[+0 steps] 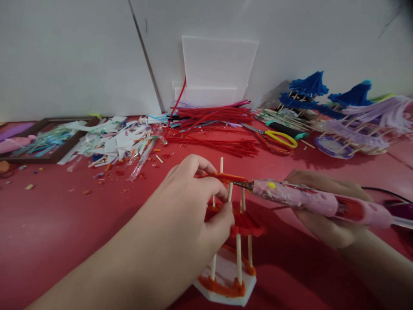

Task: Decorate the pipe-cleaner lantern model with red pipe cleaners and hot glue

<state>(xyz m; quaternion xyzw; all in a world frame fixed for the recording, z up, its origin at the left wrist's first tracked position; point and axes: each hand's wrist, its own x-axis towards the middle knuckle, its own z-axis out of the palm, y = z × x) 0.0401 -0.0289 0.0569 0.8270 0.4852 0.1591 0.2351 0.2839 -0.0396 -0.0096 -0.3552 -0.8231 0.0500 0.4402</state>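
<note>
My left hand (193,206) pinches an upright wooden stick (230,192) of a small pavilion-like model between thumb and fingers. Beside its fingertips an orange pipe cleaner (232,177) lies across the stick tops. A ruffled red tier (248,226) surrounds the sticks halfway down, and they stand on a white base (248,292) trimmed in orange fuzz. In my right hand (335,234) is a pink hot glue gun (297,199), closed around its body. Its nozzle (243,185) points left at the pipe cleaner, at or very near the stick top. My left hand hides part of the model.
Red pipe cleaners (213,118) lie behind, with scissors (279,137) to their right. Blue (306,86) and lilac (364,125) models stand at back right. Scraps (119,140) and a brown frame (58,157) are at left. White boards (219,64) lean against the wall.
</note>
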